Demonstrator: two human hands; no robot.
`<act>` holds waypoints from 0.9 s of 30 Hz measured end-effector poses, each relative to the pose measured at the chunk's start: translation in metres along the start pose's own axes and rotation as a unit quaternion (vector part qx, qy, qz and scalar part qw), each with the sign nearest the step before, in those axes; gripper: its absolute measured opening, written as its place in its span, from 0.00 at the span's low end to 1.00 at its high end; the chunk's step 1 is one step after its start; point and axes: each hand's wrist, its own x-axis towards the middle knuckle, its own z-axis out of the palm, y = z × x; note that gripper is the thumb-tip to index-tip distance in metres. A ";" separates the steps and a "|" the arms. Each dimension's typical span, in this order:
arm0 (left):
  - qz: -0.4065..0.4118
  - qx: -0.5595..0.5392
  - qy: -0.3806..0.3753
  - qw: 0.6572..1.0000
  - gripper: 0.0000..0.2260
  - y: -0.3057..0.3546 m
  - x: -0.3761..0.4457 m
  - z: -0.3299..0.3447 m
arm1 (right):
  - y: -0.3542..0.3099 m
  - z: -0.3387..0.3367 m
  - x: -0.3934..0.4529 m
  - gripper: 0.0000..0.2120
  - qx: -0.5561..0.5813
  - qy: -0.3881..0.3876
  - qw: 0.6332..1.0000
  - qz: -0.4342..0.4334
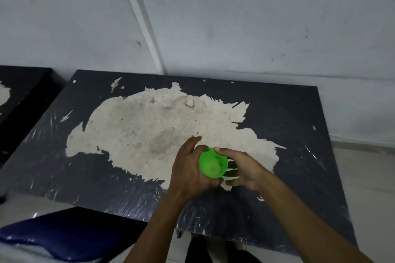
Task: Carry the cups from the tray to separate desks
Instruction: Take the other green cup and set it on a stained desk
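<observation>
A bright green plastic cup is held between both my hands, low over the front middle of a dark desk whose top is worn to a big pale patch. My left hand wraps the cup's left side and underside. My right hand grips its right side, thumb on the rim. The cup's mouth faces up toward me; whether its base touches the desk is hidden by my hands. No tray is in view.
A second dark desk stands at the left, separated by a narrow gap. A blue padded chair seat sits at the near left, in front of the desk. A grey wall runs right behind the desks. Pale floor shows at the right.
</observation>
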 end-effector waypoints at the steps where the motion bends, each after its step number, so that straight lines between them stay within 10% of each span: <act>1: 0.006 -0.003 -0.003 1.000 0.39 -0.004 0.005 0.000 | -0.001 0.001 0.003 0.30 0.011 0.012 1.000 0.001; 27: 0.049 -0.050 -0.095 0.993 0.38 -0.068 0.042 0.033 | 0.023 0.008 0.030 0.30 0.140 0.073 0.987 0.010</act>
